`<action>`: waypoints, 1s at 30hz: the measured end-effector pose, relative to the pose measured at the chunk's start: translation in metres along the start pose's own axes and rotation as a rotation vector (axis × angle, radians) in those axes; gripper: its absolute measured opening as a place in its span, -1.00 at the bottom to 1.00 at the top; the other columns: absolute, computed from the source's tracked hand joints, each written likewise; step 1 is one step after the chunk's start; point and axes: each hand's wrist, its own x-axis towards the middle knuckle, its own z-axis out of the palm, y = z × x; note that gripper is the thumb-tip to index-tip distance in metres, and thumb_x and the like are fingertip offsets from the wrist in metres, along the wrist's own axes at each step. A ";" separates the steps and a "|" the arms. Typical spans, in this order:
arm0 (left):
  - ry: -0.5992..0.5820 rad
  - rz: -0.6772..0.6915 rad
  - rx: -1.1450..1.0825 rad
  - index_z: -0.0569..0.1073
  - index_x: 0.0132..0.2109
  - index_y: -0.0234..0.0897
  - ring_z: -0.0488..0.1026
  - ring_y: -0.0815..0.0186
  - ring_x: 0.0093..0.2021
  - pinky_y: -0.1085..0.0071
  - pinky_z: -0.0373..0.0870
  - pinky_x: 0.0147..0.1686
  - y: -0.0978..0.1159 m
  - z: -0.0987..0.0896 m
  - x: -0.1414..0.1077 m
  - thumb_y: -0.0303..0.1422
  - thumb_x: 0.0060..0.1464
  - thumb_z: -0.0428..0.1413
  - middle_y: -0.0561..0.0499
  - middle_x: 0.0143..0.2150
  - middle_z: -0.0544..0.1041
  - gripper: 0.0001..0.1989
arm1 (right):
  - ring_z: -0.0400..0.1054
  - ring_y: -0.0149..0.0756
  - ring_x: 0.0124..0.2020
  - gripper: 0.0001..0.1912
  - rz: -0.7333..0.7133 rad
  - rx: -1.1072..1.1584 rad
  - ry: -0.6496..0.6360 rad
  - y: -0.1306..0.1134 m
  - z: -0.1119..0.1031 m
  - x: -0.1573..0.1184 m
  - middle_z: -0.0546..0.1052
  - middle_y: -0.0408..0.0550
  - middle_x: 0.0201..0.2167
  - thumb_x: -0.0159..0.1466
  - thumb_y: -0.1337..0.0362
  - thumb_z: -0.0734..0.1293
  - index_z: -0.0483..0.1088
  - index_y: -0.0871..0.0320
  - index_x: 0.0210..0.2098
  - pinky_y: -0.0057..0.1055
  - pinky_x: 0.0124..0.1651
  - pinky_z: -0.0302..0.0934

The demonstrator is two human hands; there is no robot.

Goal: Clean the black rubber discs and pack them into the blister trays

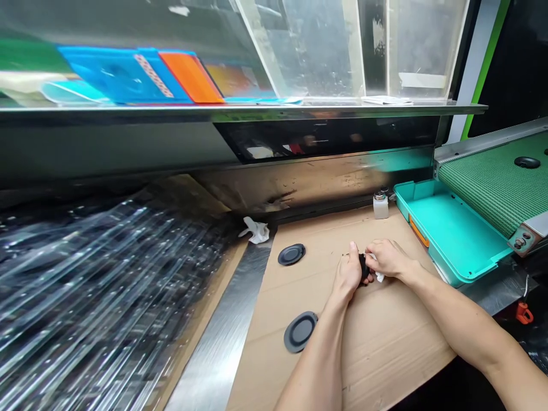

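Over the cardboard sheet [317,274], my left hand [349,271] is closed around a black part [363,267], mostly hidden by the fingers. Close against it, my right hand [387,257] pinches a white cloth or tissue [379,275], which touches or nearly touches the black part. Two round black discs with a raised ring lie on the cardboard left of my hands: a farther disc [291,254] and a nearer disc [300,331], the latter partly behind my left forearm.
A teal tray [462,228] stands at right beside a green conveyor belt [492,171] carrying a black part [527,162]. A small white bottle [381,205] stands behind my hands. Crumpled white tissue [257,230] lies at the back left. Clear plastic trays [94,297] fill the left. A metal shelf [257,112] crosses above.
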 end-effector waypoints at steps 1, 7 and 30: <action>0.010 0.001 0.002 0.51 -0.53 -0.33 0.36 0.29 -0.74 0.43 0.32 -0.68 0.000 0.000 0.000 0.19 0.28 -0.31 -0.15 -0.70 0.44 -0.17 | 0.41 -0.31 -0.22 -0.86 -0.004 0.002 0.011 -0.001 -0.001 0.000 0.56 -0.04 -0.24 0.36 0.32 0.30 0.51 0.16 -0.26 -0.45 -0.21 0.13; 0.020 0.031 0.009 0.49 -0.54 -0.32 0.37 0.29 -0.72 0.43 0.33 -0.66 0.000 0.002 -0.001 0.20 0.27 -0.32 -0.15 -0.68 0.46 -0.17 | 0.42 -0.29 -0.22 -0.85 0.028 0.004 0.005 -0.002 -0.001 0.000 0.58 -0.04 -0.24 0.35 0.31 0.29 0.52 0.15 -0.24 -0.44 -0.23 0.14; 0.056 -0.119 -0.359 0.53 -0.33 -0.42 0.45 0.29 -0.64 0.48 0.36 -0.65 -0.001 -0.003 0.006 0.14 0.32 -0.23 -0.16 -0.56 0.52 -0.26 | 0.45 -0.20 -0.19 -0.80 0.164 -0.017 -0.007 0.007 -0.010 -0.004 0.60 0.01 -0.20 0.34 0.23 0.28 0.55 0.10 -0.22 -0.40 -0.19 0.18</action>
